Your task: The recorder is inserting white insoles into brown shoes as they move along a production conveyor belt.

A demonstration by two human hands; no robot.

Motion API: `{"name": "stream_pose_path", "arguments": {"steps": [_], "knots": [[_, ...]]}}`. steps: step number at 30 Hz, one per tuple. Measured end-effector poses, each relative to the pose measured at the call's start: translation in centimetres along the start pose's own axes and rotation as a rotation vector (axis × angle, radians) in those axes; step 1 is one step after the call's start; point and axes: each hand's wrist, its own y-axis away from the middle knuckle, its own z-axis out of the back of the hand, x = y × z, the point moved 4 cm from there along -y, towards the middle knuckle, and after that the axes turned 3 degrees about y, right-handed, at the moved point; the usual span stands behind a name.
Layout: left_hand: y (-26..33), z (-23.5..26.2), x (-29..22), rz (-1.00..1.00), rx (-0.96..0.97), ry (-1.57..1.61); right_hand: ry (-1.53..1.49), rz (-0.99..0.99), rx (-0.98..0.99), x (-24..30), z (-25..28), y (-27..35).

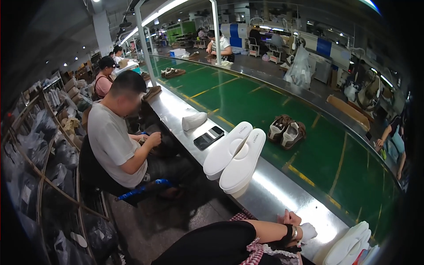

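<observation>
My forearms come in at the lower edge and appear crossed over the shiny metal bench edge [274, 185]. My left hand [308, 232], in a white glove, lies past a dark wristband and bracelet; its fingers are too small to read. Just beyond that forearm, the bare curled fingers of what seems to be my right hand [290, 217] rest near the metal, with nothing seen in them. Left of them lies a pair of thick white insoles [240, 165], side by side and overhanging the near edge. More white insoles [349, 247] are heaped to the right of my gloved hand.
A dark phone [207, 138] and a pale shoe-shaped piece [194, 121] lie farther left. Brown-and-white shoes [287, 134] stand on the green conveyor [327, 154]. A seated co-worker [117, 137] bends over their hands at left, beside racks of bagged goods [62, 172].
</observation>
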Motion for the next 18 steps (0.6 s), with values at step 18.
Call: {"name": "stream_pose_path", "arguments": {"steps": [18], "knots": [[0.5, -0.1, -0.8, -0.066, -0.021, -0.016, 0.067, 0.459, -0.045, 1.6, 1.1, 0.2]]}}
